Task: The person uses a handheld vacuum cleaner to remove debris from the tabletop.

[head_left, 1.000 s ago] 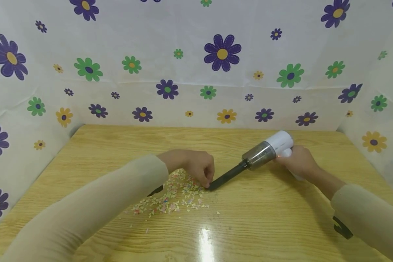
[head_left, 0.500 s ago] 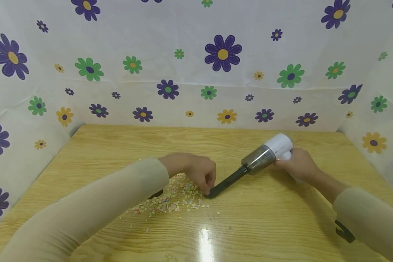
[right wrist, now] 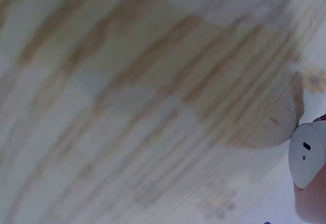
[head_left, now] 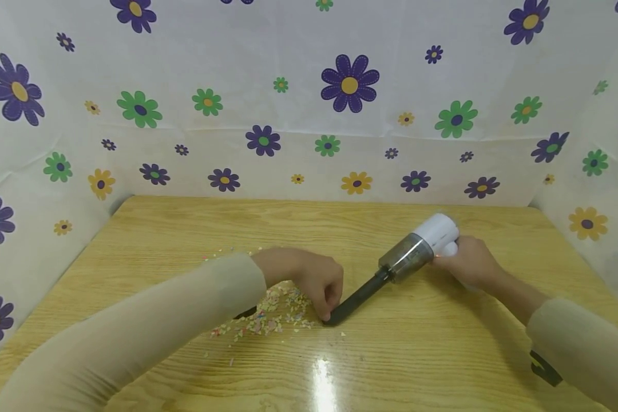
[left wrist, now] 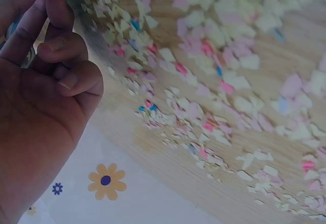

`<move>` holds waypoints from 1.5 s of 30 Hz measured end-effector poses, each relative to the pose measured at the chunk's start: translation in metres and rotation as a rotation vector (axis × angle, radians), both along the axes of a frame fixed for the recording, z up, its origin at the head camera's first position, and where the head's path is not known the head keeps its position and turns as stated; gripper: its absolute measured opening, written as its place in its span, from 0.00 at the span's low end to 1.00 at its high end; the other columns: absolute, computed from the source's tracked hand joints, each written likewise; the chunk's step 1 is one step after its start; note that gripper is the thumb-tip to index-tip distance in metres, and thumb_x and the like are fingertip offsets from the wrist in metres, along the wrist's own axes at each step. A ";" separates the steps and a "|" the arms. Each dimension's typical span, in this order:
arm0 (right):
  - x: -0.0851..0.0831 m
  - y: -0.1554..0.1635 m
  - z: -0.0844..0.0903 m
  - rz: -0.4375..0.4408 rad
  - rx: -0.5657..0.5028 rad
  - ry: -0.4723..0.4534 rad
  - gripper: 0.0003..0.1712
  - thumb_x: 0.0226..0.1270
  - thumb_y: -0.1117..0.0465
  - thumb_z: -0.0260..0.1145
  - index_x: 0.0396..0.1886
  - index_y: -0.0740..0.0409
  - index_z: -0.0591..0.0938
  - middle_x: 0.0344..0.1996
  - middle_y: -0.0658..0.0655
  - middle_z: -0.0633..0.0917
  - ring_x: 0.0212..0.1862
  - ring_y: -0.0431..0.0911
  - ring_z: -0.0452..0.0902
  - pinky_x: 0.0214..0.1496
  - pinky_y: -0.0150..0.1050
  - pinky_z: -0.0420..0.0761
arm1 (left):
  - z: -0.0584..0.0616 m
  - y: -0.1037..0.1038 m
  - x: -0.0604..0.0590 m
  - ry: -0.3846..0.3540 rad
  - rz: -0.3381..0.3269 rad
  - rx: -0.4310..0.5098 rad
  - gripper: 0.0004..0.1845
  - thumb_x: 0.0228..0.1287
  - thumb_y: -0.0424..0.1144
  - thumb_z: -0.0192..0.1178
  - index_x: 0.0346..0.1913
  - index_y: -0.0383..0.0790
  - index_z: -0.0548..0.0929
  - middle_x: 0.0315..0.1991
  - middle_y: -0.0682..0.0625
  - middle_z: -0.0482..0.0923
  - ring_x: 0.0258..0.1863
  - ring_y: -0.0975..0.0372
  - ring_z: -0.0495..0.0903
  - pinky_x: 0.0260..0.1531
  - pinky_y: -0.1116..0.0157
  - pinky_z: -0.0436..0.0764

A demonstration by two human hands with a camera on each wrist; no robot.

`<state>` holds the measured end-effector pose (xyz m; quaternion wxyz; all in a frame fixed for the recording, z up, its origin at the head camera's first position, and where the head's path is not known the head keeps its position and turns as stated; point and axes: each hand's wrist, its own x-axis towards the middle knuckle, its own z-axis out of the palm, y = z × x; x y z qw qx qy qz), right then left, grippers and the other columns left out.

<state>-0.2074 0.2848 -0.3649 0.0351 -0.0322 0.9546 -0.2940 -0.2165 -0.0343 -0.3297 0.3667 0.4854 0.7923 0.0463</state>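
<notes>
In the head view a white handheld vacuum cleaner [head_left: 436,232] with a smoky see-through dust cup [head_left: 405,257] slants down to the left. My right hand [head_left: 471,263] grips its handle; the right wrist view shows the white handle end [right wrist: 305,155] at its edge. The vacuum's long black nozzle [head_left: 357,298] reaches the tabletop. My left hand [head_left: 320,283] pinches the nozzle's tip between thumb and finger, the other fingers curled. Small pale yellow, pink and blue paper scraps [head_left: 275,312] lie scattered left of the tip, partly hidden under the left forearm; the left wrist view shows the scraps [left wrist: 224,107] close up.
The wooden table [head_left: 417,355] has a bright reflection near its front. A white cloth with printed flowers [head_left: 298,68] stands along the back and both sides. A few stray scraps [head_left: 232,361] lie nearer the front.
The nozzle tip and my left hand have slid toward me along the right edge of the scraps. The vacuum's body and my right hand have dropped slightly the same way.
</notes>
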 end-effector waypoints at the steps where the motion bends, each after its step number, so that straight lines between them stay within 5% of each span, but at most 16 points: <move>1: 0.001 0.000 0.000 0.004 -0.001 0.003 0.23 0.55 0.53 0.71 0.36 0.68 0.75 0.27 0.58 0.78 0.30 0.48 0.72 0.29 0.38 0.73 | 0.000 0.001 0.002 -0.001 -0.008 -0.001 0.16 0.63 0.38 0.69 0.18 0.48 0.82 0.16 0.62 0.73 0.20 0.70 0.67 0.27 0.73 0.71; 17: 0.009 0.001 -0.001 0.031 -0.007 0.019 0.19 0.52 0.55 0.71 0.29 0.65 0.75 0.23 0.55 0.77 0.26 0.46 0.70 0.26 0.38 0.72 | -0.001 0.006 0.016 0.000 -0.043 -0.028 0.10 0.62 0.40 0.70 0.24 0.46 0.89 0.19 0.59 0.82 0.19 0.72 0.73 0.27 0.74 0.74; 28: 0.021 -0.009 -0.001 0.059 0.004 0.025 0.17 0.50 0.56 0.70 0.28 0.64 0.75 0.22 0.54 0.77 0.25 0.46 0.70 0.25 0.38 0.72 | 0.001 0.005 0.026 -0.003 -0.115 -0.045 0.08 0.59 0.40 0.72 0.24 0.42 0.90 0.16 0.65 0.77 0.20 0.75 0.72 0.26 0.77 0.72; 35: 0.022 -0.010 -0.001 0.012 -0.007 -0.006 0.18 0.52 0.56 0.69 0.31 0.66 0.75 0.23 0.56 0.77 0.26 0.47 0.71 0.26 0.38 0.72 | 0.004 -0.002 0.017 -0.022 -0.042 -0.034 0.08 0.60 0.37 0.72 0.24 0.43 0.90 0.18 0.62 0.79 0.20 0.72 0.73 0.26 0.75 0.73; 45: 0.024 -0.012 0.001 -0.021 -0.010 0.013 0.20 0.54 0.54 0.69 0.33 0.67 0.75 0.24 0.57 0.77 0.27 0.47 0.71 0.26 0.38 0.73 | 0.003 -0.009 0.005 0.004 -0.023 -0.014 0.09 0.61 0.37 0.71 0.23 0.46 0.88 0.19 0.62 0.80 0.21 0.71 0.73 0.30 0.74 0.75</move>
